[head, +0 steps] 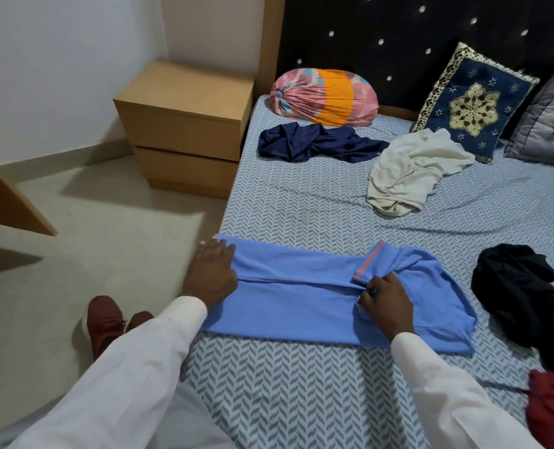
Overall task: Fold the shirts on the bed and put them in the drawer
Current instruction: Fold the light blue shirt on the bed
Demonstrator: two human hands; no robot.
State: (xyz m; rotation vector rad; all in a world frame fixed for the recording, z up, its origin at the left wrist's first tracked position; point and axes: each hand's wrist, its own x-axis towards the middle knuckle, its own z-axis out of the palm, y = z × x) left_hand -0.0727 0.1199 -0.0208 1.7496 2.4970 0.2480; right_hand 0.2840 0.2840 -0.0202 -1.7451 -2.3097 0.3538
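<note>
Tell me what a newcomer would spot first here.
The blue shirt lies half folded on the near part of the bed, the left hand flat on its left end, the right hand pinching fabric by the striped cuff. Farther up lie a navy shirt and white shirt, with a black shirt at right; a pink-and-orange bolster sits against the headboard.

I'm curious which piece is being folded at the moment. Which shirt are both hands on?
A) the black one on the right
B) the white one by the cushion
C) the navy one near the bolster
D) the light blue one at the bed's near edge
D: the left hand presses flat on the light blue shirt while the right hand pinches its fabric.
</note>
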